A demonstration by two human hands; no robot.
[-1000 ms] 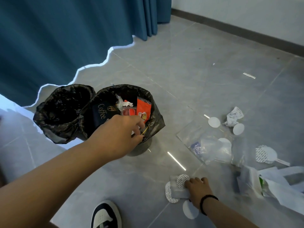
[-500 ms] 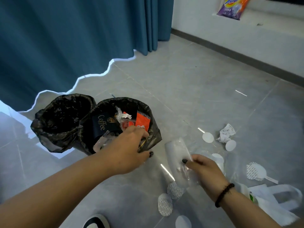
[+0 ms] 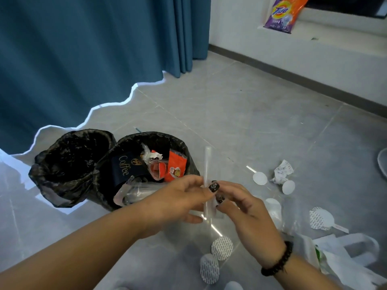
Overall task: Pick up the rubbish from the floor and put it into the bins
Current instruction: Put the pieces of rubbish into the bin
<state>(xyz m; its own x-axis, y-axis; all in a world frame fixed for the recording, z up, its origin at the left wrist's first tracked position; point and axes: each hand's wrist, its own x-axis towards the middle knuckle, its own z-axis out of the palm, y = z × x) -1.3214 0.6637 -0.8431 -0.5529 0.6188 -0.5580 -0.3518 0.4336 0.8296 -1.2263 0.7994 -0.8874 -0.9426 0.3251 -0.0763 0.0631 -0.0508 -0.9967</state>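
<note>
progress: partway | right bin (image 3: 144, 170) holds wrappers, left bin (image 3: 71, 164) looks empty | left hand (image 3: 176, 200) and right hand (image 3: 243, 206) both pinch clear plastic wrapper (image 3: 207, 178) beside bin | paper discs (image 3: 222, 246), crumpled paper (image 3: 282, 171), bag (image 3: 345, 254) still on floor (image 3: 251, 114)

The floor (image 3: 240, 114) was glossy grey tile that mirrored the light. Both bins (image 3: 69, 164) wore crinkled, shiny black plastic liners. A clear plastic wrapper (image 3: 207, 164) looked thin and glossy; the crumpled paper (image 3: 281, 171) matt; the curtain (image 3: 73, 49) matt blue cloth.
</note>
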